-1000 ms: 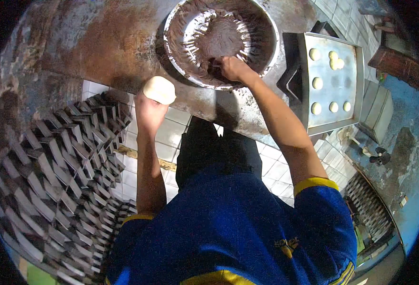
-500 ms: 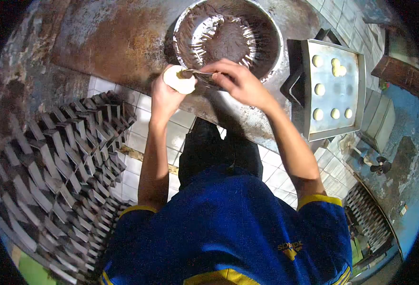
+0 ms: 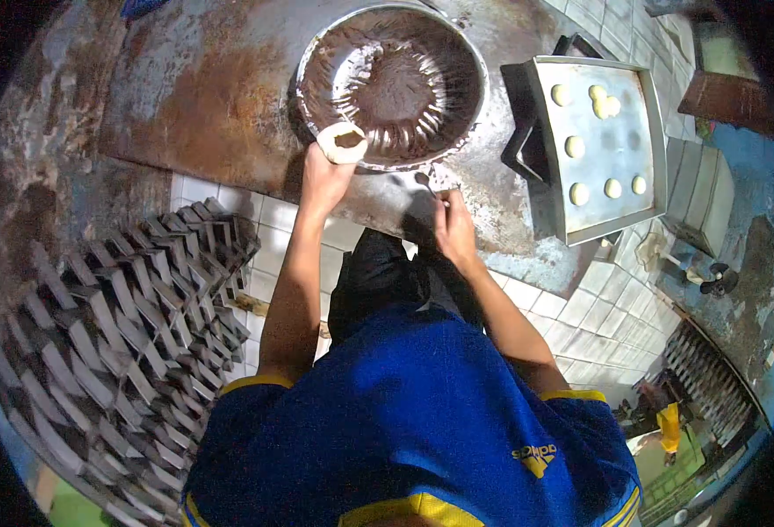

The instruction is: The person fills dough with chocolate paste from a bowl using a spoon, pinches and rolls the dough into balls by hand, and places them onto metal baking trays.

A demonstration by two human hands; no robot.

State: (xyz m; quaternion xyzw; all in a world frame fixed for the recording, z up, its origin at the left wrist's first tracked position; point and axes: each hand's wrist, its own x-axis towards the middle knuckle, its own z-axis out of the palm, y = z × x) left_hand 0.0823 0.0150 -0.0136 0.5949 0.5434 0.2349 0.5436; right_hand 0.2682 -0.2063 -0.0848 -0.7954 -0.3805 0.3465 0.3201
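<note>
Toward the upper middle of the frame, the left hand (image 3: 324, 183) holds up a pale dough piece (image 3: 338, 156) with dark filling (image 3: 350, 139) in its middle, overlapping the lower-left rim of the bowl (image 3: 464, 83); its fingers grip from beneath, mostly hidden. Right of it, the right hand (image 3: 454, 227) has its fingers pinched together on a spoon (image 3: 424, 181), over the surface (image 3: 202, 97) and below the bowl. The step in hand appears to be filling the dough; the next move seems to call for freeing the right fingers and drawing the edges closed. Dough balls (image 3: 574, 147) sit on the tray (image 3: 593, 167), upper right.
</note>
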